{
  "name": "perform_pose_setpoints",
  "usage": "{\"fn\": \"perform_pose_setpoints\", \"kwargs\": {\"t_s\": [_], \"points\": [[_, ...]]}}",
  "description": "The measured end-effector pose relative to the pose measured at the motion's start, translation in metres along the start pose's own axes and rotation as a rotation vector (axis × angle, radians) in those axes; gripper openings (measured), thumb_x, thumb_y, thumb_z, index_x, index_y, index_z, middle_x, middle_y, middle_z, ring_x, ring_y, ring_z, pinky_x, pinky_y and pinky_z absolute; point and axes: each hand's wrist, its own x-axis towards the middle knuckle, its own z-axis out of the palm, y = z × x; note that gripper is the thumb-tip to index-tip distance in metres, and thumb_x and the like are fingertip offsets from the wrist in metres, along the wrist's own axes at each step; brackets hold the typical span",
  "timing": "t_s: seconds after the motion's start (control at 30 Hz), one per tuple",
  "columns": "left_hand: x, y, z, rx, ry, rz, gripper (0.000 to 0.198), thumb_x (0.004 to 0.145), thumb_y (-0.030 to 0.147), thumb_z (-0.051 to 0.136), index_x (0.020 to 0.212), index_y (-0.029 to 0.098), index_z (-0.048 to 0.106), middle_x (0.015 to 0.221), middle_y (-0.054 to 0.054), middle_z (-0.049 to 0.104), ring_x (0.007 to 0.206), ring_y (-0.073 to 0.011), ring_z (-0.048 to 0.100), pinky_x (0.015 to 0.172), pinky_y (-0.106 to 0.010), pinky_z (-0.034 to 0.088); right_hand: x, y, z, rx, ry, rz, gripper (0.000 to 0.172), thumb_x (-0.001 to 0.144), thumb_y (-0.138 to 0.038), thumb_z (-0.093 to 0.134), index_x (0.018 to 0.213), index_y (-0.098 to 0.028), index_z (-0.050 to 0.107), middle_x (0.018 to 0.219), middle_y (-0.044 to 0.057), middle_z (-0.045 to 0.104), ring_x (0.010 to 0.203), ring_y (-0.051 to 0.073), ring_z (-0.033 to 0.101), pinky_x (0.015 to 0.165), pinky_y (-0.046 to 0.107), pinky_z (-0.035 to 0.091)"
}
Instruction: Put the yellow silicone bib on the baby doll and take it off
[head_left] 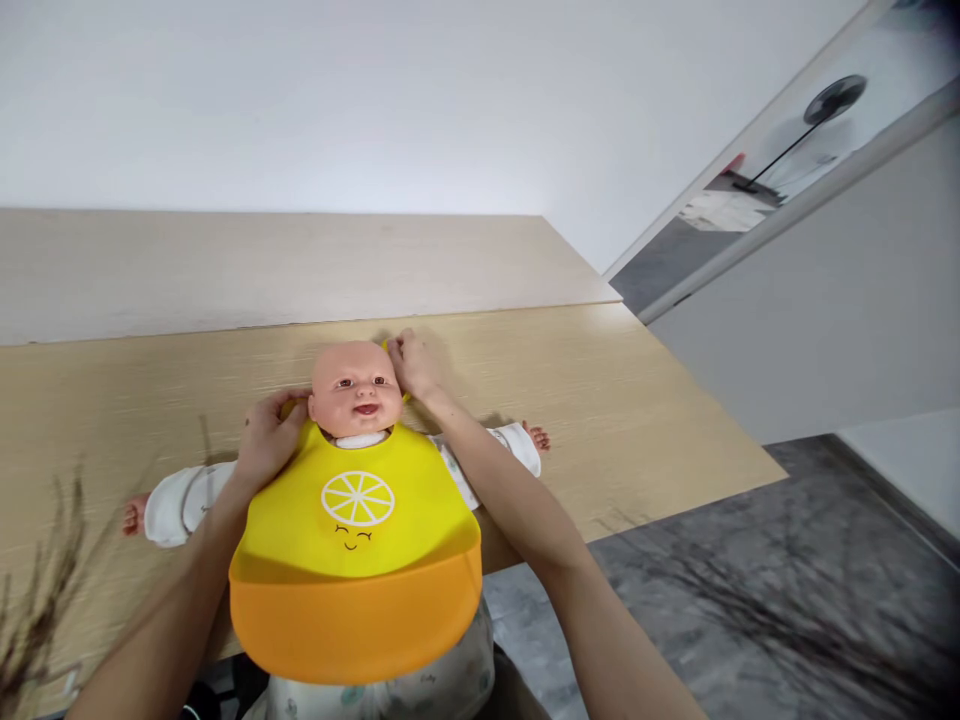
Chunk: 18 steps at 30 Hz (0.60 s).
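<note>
A baby doll point(357, 385) lies face up on the table, arms spread, in white patterned clothes. Over its chest is a yellow bib point(424, 480) with a citrus-slice print and an orange catch pocket point(356, 625) at the bottom. My left hand point(274, 435) is closed on one neck strap of the bib, beside the doll's head. On the other side, my right hand point(414, 365) pinches the other yellow strap near the top of the head. The strap ends behind the head are hidden.
The pale wooden table point(637, 430) ends in an edge at the right, with grey floor point(675, 590) beyond it. A white wall point(300, 100) rises behind. Through a doorway at the upper right stands a fan point(835, 99). Blurred dark strands cross the lower corners.
</note>
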Motion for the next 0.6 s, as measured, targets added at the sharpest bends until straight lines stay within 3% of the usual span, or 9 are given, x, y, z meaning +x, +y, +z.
{"fn": "perform_pose_setpoints", "kwargs": {"t_s": [0.1, 0.2, 0.27, 0.43, 0.6], "points": [[-0.002, 0.004, -0.001, -0.044, 0.094, 0.007, 0.036, 0.076, 0.044, 0.063, 0.098, 0.018, 0.075, 0.088, -0.006, 0.076, 0.079, -0.0223, 0.066, 0.073, -0.032, 0.051, 0.017, 0.011, -0.005, -0.191, -0.038, 0.013, 0.027, 0.107, -0.029, 0.039, 0.112, -0.013, 0.060, 0.098, 0.014, 0.071, 0.085, 0.023, 0.064, 0.077, 0.031, 0.043], [-0.004, 0.006, -0.002, -0.158, 0.114, -0.054, 0.049, 0.076, 0.046, 0.068, 0.115, 0.017, 0.070, 0.066, 0.003, 0.064, 0.049, -0.0125, 0.047, 0.046, -0.025, 0.034, 0.014, 0.008, -0.026, -0.263, -0.074, -0.077, 0.020, 0.104, -0.026, 0.045, 0.108, -0.014, 0.060, 0.090, 0.010, 0.072, 0.080, 0.020, 0.062, 0.071, 0.029, 0.037], [-0.007, 0.009, -0.003, -0.260, 0.127, -0.082, 0.053, 0.075, 0.045, 0.072, 0.119, 0.017, 0.067, 0.060, 0.006, 0.059, 0.042, -0.0096, 0.039, 0.040, -0.023, 0.026, 0.007, 0.001, -0.042, -0.292, -0.089, -0.119, 0.014, 0.101, -0.026, 0.052, 0.097, -0.016, 0.061, 0.085, 0.007, 0.070, 0.077, 0.018, 0.060, 0.068, 0.028, 0.034], [-0.012, 0.018, -0.008, -0.545, 0.174, -0.002, 0.050, 0.071, 0.038, 0.083, 0.115, 0.021, 0.066, 0.066, 0.005, 0.068, 0.046, -0.0078, 0.053, 0.042, -0.017, 0.041, -0.010, -0.017, -0.077, -0.180, -0.089, -0.273, 0.024, 0.094, -0.032, 0.065, 0.077, -0.017, 0.058, 0.076, 0.001, 0.064, 0.071, 0.014, 0.054, 0.066, 0.026, 0.033], [-0.011, 0.016, -0.013, -0.720, 0.119, 0.080, 0.063, 0.069, 0.035, 0.093, 0.123, 0.021, 0.065, 0.072, 0.001, 0.076, 0.053, -0.0131, 0.067, 0.048, -0.019, 0.054, -0.036, -0.036, -0.087, 0.127, -0.101, -0.487, 0.034, 0.088, -0.049, 0.074, 0.083, -0.016, 0.065, 0.082, 0.002, 0.067, 0.079, 0.015, 0.059, 0.071, 0.027, 0.042]]}}
